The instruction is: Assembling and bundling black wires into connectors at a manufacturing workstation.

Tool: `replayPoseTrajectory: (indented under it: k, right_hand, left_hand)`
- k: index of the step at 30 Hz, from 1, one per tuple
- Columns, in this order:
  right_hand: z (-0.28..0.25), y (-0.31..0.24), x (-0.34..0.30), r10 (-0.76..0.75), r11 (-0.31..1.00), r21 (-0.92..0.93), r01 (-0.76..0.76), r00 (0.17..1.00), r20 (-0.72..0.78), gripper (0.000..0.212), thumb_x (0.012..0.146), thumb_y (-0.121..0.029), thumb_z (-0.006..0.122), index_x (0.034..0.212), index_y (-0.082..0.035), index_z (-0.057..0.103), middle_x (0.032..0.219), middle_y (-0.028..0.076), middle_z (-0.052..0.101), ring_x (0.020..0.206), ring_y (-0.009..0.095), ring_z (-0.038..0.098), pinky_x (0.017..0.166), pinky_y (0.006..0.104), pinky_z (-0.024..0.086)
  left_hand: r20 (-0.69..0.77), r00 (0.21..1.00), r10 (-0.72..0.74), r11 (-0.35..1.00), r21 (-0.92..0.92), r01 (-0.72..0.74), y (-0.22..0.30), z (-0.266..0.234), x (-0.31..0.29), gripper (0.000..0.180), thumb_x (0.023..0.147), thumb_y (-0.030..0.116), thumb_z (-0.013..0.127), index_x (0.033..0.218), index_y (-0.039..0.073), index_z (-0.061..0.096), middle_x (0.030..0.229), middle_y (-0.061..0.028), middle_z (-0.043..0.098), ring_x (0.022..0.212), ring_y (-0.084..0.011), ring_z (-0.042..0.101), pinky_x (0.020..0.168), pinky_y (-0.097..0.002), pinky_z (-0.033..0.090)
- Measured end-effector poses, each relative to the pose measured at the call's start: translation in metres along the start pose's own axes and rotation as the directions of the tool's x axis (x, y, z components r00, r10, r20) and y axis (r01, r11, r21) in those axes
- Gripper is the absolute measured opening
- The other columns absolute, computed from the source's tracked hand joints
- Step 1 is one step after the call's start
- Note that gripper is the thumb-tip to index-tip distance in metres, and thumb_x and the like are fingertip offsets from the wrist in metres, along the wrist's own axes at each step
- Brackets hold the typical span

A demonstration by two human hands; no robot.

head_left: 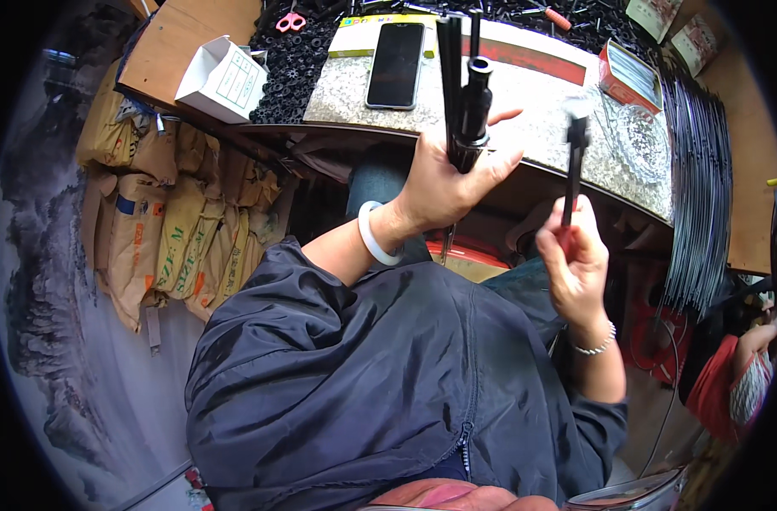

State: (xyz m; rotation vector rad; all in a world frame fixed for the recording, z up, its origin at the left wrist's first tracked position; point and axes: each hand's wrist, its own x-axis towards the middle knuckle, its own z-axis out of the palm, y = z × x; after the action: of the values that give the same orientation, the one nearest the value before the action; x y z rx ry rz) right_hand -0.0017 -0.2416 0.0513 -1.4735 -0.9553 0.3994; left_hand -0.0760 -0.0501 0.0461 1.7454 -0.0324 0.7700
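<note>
At a speckled workbench (346, 98), I am grasping a bundle of black shafts (473, 115) in my left hand (439, 189), its long axis pointing far, while to its right, apart and roughly parallel, my nearer right hand (579, 266) is clenching a blurred, slimmer red-and-black tool (574, 175).

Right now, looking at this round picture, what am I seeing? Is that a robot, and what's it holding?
No robot here! A camera on a person's head looks down, showing their dark jacket and two bare hands. Its wide lens bends straight edges. The left hand holds black tubes. The right hand holds a dark tool, too blurry to name. On the table are a phone, pink scissors, a white box and many small black parts.
</note>
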Motion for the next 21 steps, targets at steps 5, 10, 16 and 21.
replayPoseTrajectory:
  k: [5, 10, 16, 21]
  right_hand:
    - [0.037, -0.001, 0.020, -0.044, 0.999, 0.013, 0.049, 0.973, -0.228, 0.025, 0.083, -0.001, 0.068, 0.107, 0.003, 0.064, 0.082, -0.003, 0.047, 0.067, 0.002, 0.043, 0.061, 0.0160, 0.036]
    - [0.054, -0.005, 0.033, -0.200, 0.971, 0.067, 0.231, 0.931, -0.306, 0.024, 0.079, 0.000, 0.071, 0.102, 0.006, 0.066, 0.094, 0.002, 0.058, 0.081, 0.006, 0.054, 0.071, 0.0190, 0.043]
    - [0.051, -0.006, 0.028, -0.167, 0.984, 0.006, 0.177, 0.939, -0.302, 0.017, 0.080, -0.003, 0.072, 0.095, 0.004, 0.068, 0.098, 0.007, 0.061, 0.086, 0.012, 0.058, 0.077, 0.0230, 0.045]
    - [0.049, -0.007, 0.029, -0.176, 0.982, 0.016, 0.189, 0.938, -0.298, 0.015, 0.079, -0.003, 0.072, 0.093, 0.003, 0.068, 0.096, 0.008, 0.062, 0.084, 0.012, 0.059, 0.075, 0.0231, 0.045]
  left_hand:
    - [-0.069, 0.976, -0.206, 0.977, -0.067, 0.201, 0.016, 0.017, -0.006, 0.024, 0.091, 0.009, 0.058, 0.110, -0.005, 0.063, 0.056, 0.0063, 0.051, 0.051, 0.0016, 0.042, 0.048, -0.0178, 0.034]
    - [-0.081, 0.986, -0.145, 0.980, -0.146, 0.132, 0.009, 0.022, -0.010, 0.014, 0.079, 0.002, 0.064, 0.092, -0.002, 0.067, 0.101, -0.0170, 0.068, 0.082, -0.0127, 0.064, 0.071, -0.0292, 0.052]
    - [-0.049, 0.998, 0.025, 0.998, -0.058, -0.028, 0.000, 0.024, -0.011, 0.016, 0.074, 0.000, 0.065, 0.089, 0.001, 0.070, 0.099, -0.0157, 0.069, 0.083, -0.0167, 0.068, 0.072, -0.0288, 0.052]
    - [-0.061, 0.991, 0.120, 0.985, 0.130, -0.111, 0.007, 0.020, -0.006, 0.014, 0.072, 0.004, 0.068, 0.086, 0.002, 0.070, 0.091, -0.0153, 0.070, 0.078, -0.0185, 0.069, 0.068, -0.0286, 0.053]
